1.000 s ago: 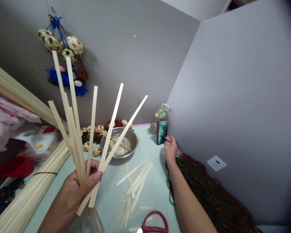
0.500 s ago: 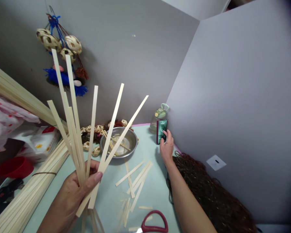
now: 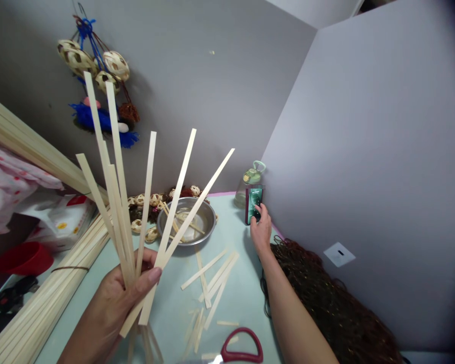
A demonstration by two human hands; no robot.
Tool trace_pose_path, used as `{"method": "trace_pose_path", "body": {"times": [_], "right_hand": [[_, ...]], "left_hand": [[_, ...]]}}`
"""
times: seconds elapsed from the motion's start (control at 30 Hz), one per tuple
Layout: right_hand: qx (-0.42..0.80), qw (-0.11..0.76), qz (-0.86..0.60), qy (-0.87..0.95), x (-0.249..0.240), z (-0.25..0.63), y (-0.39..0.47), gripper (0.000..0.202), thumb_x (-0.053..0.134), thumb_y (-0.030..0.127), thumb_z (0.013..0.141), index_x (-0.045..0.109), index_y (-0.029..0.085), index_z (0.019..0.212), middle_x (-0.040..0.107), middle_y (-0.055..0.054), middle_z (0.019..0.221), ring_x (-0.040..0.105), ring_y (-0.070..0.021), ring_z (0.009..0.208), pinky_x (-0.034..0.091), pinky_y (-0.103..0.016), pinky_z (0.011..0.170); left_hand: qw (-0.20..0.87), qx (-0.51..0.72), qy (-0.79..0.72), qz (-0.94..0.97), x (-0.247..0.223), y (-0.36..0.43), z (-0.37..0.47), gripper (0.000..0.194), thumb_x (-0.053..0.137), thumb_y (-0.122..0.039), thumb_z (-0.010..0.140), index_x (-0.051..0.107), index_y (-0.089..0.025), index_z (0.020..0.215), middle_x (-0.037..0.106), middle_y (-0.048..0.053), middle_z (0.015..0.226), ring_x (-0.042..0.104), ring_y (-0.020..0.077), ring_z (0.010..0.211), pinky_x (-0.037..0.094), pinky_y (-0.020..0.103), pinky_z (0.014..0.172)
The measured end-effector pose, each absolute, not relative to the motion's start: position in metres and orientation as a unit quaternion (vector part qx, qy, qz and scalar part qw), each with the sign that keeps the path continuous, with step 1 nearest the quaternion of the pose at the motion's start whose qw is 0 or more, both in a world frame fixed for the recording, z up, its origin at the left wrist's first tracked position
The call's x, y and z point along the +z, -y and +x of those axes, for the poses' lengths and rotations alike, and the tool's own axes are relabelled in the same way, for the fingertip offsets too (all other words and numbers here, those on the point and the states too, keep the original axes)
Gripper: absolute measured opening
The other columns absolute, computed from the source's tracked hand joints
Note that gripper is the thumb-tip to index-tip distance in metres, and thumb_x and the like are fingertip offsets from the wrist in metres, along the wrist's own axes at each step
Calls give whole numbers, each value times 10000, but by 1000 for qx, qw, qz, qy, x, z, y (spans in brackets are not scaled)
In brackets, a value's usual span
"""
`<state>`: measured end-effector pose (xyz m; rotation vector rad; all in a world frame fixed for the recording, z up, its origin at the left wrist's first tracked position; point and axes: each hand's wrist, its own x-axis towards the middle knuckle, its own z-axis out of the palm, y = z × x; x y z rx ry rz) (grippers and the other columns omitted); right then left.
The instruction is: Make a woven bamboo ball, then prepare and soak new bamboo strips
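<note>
My left hand [image 3: 127,293] is closed round a fanned bunch of flat, pale bamboo strips [image 3: 178,197], their long ends spread upward and short ends poking out below the thumb. At the back of the table my right hand [image 3: 261,227] reaches a smartphone [image 3: 254,205] standing upright with a lit green screen. Its fingers are bent but apart, fingertips at the screen, gripping nothing. Behind the phone is a clear bottle [image 3: 252,177] with a green lid. Between my hands, several cut strips [image 3: 216,283] lie loose on the table.
Red-handled scissors [image 3: 242,346] lie at the front edge. A metal bowl [image 3: 211,230] holds water and strip pieces. Woven balls [image 3: 117,65] hang on the wall. A long strip bundle [image 3: 49,303] runs along the left; dark cord [image 3: 326,303] is heaped at right.
My view has shifted very slightly. Both hands keep their places, the left with the strips and the right at the phone.
</note>
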<state>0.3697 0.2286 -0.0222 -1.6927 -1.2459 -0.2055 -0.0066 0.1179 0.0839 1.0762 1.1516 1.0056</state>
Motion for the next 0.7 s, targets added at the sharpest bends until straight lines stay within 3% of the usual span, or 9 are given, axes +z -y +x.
{"method": "trace_pose_path", "body": {"times": [0.5,0.7], "right_hand": [[-80,485,-705,511,-27,374,-224,551,414,150,804,483,130,1350,683,-124,1230,556,-267,1118,395,-428,1003],[-80,491,-704,507,-27,377,-224,546,406,156,800,493,132,1338,693,-123,1213,567,-259,1099,406,-421,990]], "left_hand": [[581,433,-495,480,90,-116,-7,341,732,-545,770,609,-255,901,496,-48,709,432,127,650,387,194,569],[583,431,-497,476,89,-117,-8,345,739,-537,765,603,-249,898,458,-51,679,367,117,582,348,197,499]]}}
